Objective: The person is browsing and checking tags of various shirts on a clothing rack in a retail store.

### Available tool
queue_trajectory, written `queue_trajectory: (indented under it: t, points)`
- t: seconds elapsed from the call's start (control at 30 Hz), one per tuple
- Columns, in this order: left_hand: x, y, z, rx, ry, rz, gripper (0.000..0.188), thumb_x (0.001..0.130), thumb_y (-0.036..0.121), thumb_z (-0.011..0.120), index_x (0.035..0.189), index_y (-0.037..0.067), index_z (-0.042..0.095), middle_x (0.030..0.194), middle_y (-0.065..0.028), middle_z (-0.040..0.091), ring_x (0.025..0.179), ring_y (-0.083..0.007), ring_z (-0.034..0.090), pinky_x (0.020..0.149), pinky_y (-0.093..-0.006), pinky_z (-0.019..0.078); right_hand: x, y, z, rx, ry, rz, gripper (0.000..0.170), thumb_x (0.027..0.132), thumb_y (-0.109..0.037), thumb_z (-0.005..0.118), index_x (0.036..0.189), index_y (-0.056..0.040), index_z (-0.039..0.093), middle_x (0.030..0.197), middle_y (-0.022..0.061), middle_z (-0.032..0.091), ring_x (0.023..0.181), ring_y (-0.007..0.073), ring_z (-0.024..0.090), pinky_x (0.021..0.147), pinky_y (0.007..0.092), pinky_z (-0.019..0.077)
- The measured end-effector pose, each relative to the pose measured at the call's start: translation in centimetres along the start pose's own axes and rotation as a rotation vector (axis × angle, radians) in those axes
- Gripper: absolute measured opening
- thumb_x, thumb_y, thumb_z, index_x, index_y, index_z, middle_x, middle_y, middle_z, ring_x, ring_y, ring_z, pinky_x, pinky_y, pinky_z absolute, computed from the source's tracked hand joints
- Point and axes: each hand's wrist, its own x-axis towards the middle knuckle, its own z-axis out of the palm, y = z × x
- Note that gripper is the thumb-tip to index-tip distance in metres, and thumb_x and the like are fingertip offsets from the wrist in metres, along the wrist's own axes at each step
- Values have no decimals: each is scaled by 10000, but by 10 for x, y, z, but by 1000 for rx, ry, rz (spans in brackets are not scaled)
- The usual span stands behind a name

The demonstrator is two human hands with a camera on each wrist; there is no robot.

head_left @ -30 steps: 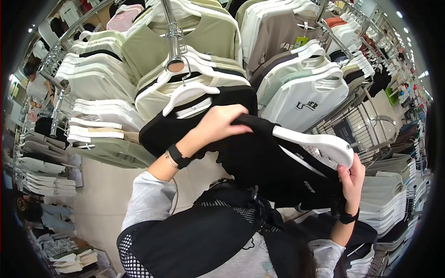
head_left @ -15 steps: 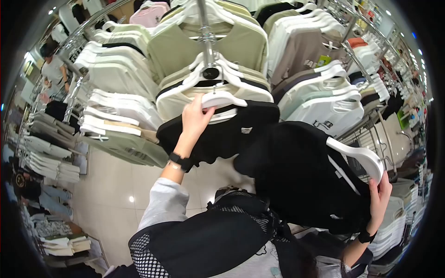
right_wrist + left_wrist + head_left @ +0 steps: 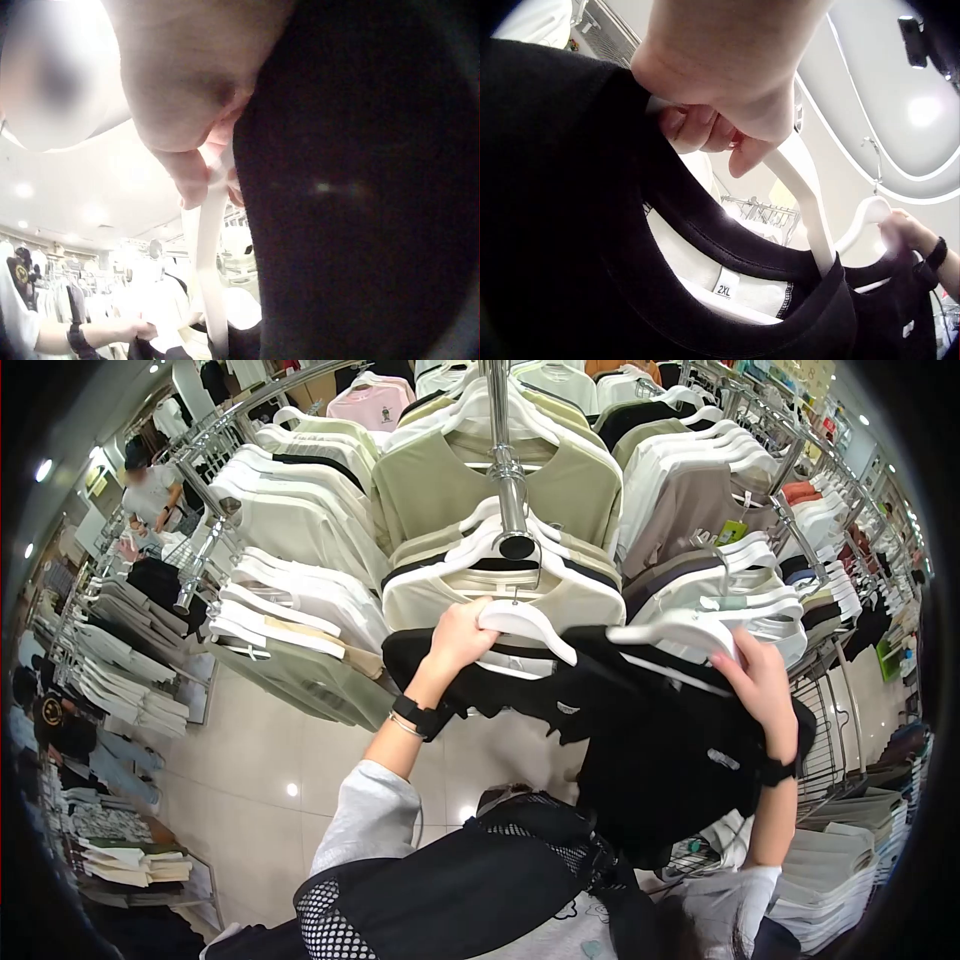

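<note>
Floor (image 3: 250, 810): pale glossy tiles, below the grips
Ceiling (image 3: 56, 174): white, above the grips
Lights (image 3: 24, 190): round, bright
Rails (image 3: 511, 490): chrome, beyond the grips
Cart (image 3: 825, 732): wire, right of the right grip

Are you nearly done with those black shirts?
Partly, I think. Both black shirts are already on hangers: that looks done. The left hand grips one white hanger just below the rail's end; I can't tell whether its hook is on. The right hand holds the other hanger, its hook free in the air, so hanging that one up is probably left.
</note>
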Motion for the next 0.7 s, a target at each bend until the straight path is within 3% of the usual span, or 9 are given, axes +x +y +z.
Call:
queue_trajectory:
  t: [0.1, 0.3, 0.57, 0.63, 0.67, 0.7]
  points:
    - [-3, -1, 1, 48, 12, -10, 161, 671, 142, 547, 812, 83, 598, 712, -185, 603, 722, -391, 578, 634, -443, 470, 47, -14, 33, 129, 8, -75, 258, 791, -280, 621, 807, -32, 551, 614, 164, 531, 576, 332, 538, 524, 371, 396]
    - [-7, 8, 6, 142, 89, -61, 198, 675, 157, 558, 855, 86, 600, 706, -179, 607, 705, -367, 593, 635, -440, 478, 124, -30, 109, 246, -133, -176, 359, 806, -393, 576, 784, -41, 506, 645, 179, 513, 638, 351, 519, 570, 390, 396]
    - [-6, 1, 0, 119, 19, 10, 235, 688, 157, 590, 904, 66, 584, 685, -163, 602, 691, -342, 599, 635, -426, 481, 162, -24, 206, 626, -234, -334, 284, 822, -273, 602, 838, -7, 504, 649, 114, 489, 610, 197, 438, 605, 323, 389]
    - [-7, -3, -3, 66, 97, 162, 263, 689, 148, 608, 936, 63, 581, 819, -170, 595, 800, -338, 580, 696, -410, 471, 166, -13, 216, 626, -295, -304, 247, 830, -236, 599, 863, -5, 517, 695, 105, 524, 650, 191, 462, 637, 314, 397]
    - [-9, -5, -8, 117, 79, 153, 321, 683, 150, 631, 995, 80, 594, 983, -152, 562, 934, -330, 530, 807, -399, 429, 171, -6, 221, 628, -318, -292, 231, 835, -220, 596, 875, -4, 525, 725, 104, 545, 674, 192, 477, 654, 309, 399]
    - [-9, -1, -16, 259, 151, 226, 349, 680, 171, 652, 1015, 94, 597, 1011, -138, 555, 968, -328, 514, 841, -403, 403, 167, -17, 202, 587, -363, -299, 227, 856, -218, 562, 956, -14, 551, 868, 116, 578, 811, 197, 515, 745, 308, 410]
